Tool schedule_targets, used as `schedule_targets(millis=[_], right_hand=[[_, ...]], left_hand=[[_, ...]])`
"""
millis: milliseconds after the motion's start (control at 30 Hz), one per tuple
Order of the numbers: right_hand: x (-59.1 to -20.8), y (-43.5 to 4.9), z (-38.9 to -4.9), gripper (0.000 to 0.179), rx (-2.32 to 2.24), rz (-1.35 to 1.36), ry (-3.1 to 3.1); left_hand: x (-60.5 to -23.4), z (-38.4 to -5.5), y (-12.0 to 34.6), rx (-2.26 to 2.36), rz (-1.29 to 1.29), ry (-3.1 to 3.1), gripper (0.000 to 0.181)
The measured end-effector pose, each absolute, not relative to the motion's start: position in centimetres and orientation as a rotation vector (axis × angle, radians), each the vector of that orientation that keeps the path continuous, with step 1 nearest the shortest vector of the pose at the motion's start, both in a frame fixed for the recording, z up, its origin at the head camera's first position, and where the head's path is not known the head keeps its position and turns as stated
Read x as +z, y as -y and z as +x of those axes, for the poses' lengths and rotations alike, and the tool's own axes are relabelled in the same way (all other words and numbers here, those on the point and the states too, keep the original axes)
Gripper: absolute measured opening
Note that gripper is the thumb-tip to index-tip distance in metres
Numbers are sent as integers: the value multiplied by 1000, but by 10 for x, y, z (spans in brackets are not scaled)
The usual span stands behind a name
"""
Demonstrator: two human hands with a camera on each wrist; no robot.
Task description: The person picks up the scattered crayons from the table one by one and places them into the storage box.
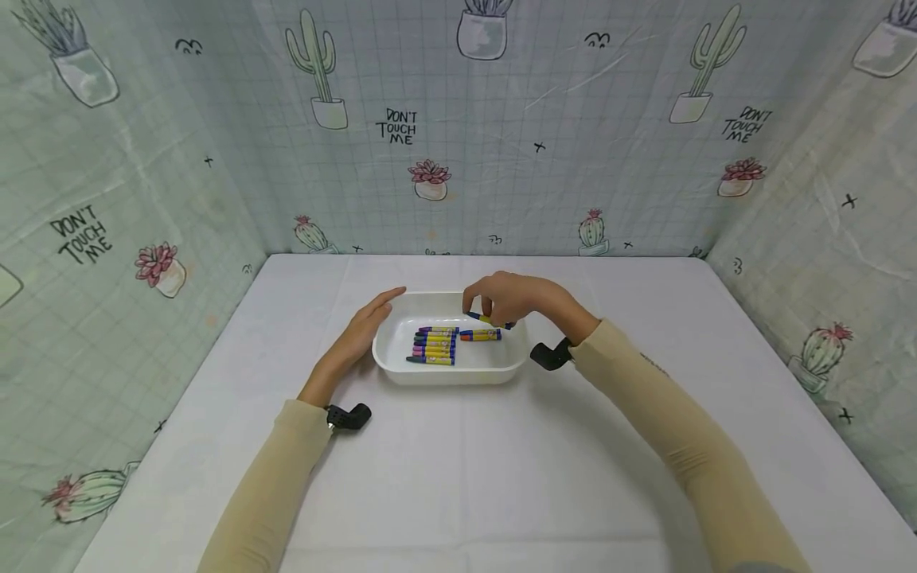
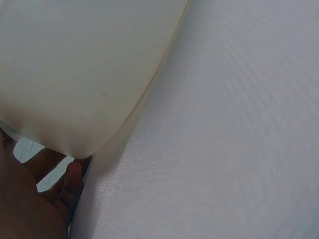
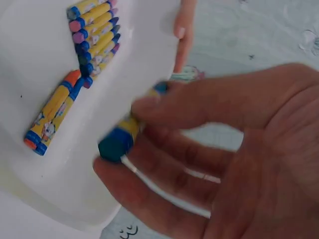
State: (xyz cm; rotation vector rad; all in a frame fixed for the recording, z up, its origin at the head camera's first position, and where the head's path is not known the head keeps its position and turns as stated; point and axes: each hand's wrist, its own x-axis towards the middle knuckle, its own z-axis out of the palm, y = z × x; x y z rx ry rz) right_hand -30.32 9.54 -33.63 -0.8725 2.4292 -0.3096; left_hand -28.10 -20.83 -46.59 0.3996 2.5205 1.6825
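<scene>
My right hand (image 1: pixel 510 296) pinches a crayon (image 3: pixel 122 137) between thumb and fingers, over the right part of a white tray (image 1: pixel 450 376). The crayon has a yellow and blue wrapper and a dark teal flat end. Below it in the tray lie two crayons (image 3: pixel 52 114) side by side, one orange-tipped. Left of these, a row of several crayons (image 1: pixel 434 346) lies with tips pointing left. My left hand (image 1: pixel 361 328) rests along the tray's left side with its fingers extended. In the left wrist view its fingers (image 2: pixel 75 181) touch the tray's outer wall, partly hidden by it.
A white cloth (image 1: pixel 458 469) covers the table under the tray. Grey-green fabric walls (image 1: pixel 243 119) printed with potted cacti stand at the back and on both sides. A black wrist camera (image 1: pixel 550 356) sits on each wrist, the right one close to the tray.
</scene>
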Motion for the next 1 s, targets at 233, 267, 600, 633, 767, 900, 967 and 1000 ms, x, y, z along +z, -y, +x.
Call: schedule_targets(millis=[233,267,600,633,767,900,967,1000], right_hand=[[-339,-79,-320,51,-239,-876,-2265],[-339,-76,-321,50,-234,-870,-2251],[-350,-60,-331,41,-172,-792,-2216],[-352,-59,-332,41,-168,-782,-2218],[-358,-55,-333,38,-134,-756,-2230],[-361,-51,-332,31,-82,-759,-2249],[-362,-49,-332,28,-65,-764,-2254],[-362,-49,-332,27,-57,-767,-2256]], left_hand=[[-455,-276,204,1678,397,-2513,49],[-456,-276,204,1675,398,-2520,49],[-460,-278,206,1666,382,-2533,49],[-457,-275,205,1661,377,-2532,49],[-446,-270,201,1642,348,-2523,49],[-457,-278,203,1640,327,-2523,49],[-463,-282,205,1654,326,-2523,49],[-466,-284,206,1657,327,-2527,49]])
